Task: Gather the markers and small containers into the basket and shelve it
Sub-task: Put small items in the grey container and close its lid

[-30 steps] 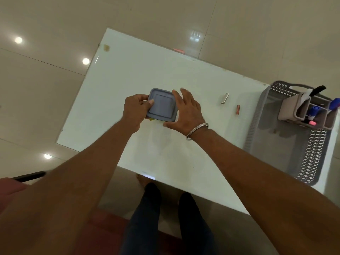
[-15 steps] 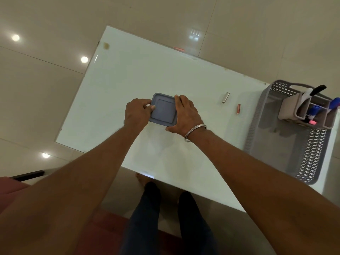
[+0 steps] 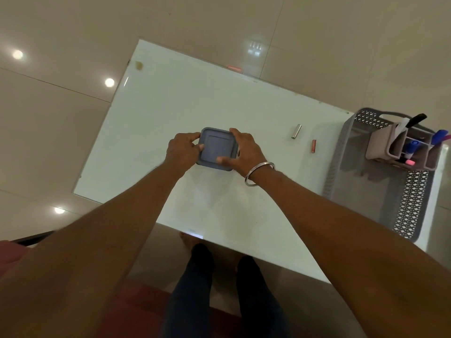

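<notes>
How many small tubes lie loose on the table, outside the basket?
2. A silver tube lies right of the box; a copper tube lies nearer the basket. More could hide behind the box.

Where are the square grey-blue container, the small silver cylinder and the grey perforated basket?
Square grey-blue container (image 3: 216, 146): head view, centre of lid.
Small silver cylinder (image 3: 296, 131): head view, mid-body.
Grey perforated basket (image 3: 412, 206): head view, right lattice wall.

On table (image 3: 183, 101), container (image 3: 216, 147) left of basket (image 3: 339, 167)
</notes>
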